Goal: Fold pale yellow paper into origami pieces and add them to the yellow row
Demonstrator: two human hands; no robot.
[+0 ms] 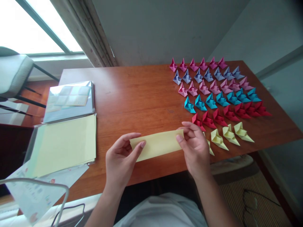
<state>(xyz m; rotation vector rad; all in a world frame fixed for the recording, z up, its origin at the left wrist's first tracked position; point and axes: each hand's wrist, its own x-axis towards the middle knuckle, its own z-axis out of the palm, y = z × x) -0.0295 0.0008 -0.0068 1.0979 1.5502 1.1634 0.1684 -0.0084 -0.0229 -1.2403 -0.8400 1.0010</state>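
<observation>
A yellow paper strip (158, 145) is stretched between my two hands above the front edge of the wooden table (132, 101). My left hand (124, 154) pinches its left end, thumb on top. The right end is pinched by my right hand (194, 145), with the thumb over the paper. Several folded yellow paper boats (219, 139) stand just right of my right hand, one partly hidden behind it. Behind them are rows of folded boats in red (219, 118), blue (210, 101), pink (204, 87), purple (198, 76) and magenta (193, 64).
Yellow sheets (66, 142) lie on the left side of the table, beside a clear plastic folder (68, 102). A drawn-on paper (47, 195) and a bent white tube (63, 201) are at the lower left. A chair (16, 75) stands near the window.
</observation>
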